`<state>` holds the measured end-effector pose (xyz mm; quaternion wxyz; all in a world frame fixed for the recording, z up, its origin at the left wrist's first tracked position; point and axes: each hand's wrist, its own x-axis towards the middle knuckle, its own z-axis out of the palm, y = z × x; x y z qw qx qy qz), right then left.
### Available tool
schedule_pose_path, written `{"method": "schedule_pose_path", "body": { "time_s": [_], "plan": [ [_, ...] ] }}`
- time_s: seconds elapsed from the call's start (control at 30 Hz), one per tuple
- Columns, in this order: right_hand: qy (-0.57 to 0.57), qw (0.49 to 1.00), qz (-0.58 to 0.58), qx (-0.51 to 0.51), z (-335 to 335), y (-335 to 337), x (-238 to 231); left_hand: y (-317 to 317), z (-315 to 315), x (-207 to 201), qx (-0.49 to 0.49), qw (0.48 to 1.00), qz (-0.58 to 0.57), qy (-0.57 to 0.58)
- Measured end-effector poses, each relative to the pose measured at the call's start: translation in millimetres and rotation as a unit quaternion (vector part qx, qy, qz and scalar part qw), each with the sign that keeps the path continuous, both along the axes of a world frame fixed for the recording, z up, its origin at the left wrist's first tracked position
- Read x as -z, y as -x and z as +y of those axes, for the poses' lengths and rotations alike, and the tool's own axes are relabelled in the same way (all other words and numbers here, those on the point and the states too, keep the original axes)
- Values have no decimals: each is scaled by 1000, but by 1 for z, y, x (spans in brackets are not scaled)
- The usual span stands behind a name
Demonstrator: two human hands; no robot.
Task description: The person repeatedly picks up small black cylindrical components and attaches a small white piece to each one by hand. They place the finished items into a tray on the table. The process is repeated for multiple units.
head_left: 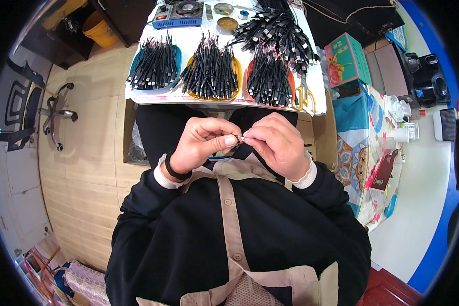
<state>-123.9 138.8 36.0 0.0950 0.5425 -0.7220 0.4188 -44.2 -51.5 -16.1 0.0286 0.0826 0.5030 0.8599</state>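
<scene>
Above my lap, just off the table's near edge, my left hand [201, 143] and my right hand [276, 142] meet fingertip to fingertip. Both are closed in a pinch on the thin wires [240, 138], which show a bit of red and bare metal between the thumbs. Most of what they hold is hidden by the fingers. Beyond them on the white table [209, 45], short black cables lie in three trays: a teal one [178, 64], a yellow one [238, 74] and an orange one [292, 84]. Many cables have metal plugs at the near end and thin coloured wires at the far end.
A loose heap of black cables [278, 28] covers the table's far right. Yellow-handled scissors [304, 98] lie at the right corner. Farther back are a blue heating device [178, 15], a round tin [227, 24] and a small spool [244, 15]. A floral box [348, 60] stands right.
</scene>
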Motion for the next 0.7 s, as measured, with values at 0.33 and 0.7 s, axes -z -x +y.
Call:
{"method": "schedule_pose_path", "body": {
  "time_s": [0.33, 0.7],
  "plan": [
    [-15, 664, -737, -125, 14, 2, 3, 3, 2, -3, -54, 975, 122, 177],
    [69, 984, -130, -97, -1, 19, 2, 6, 12, 6, 163, 925, -103, -328]
  ]
}}
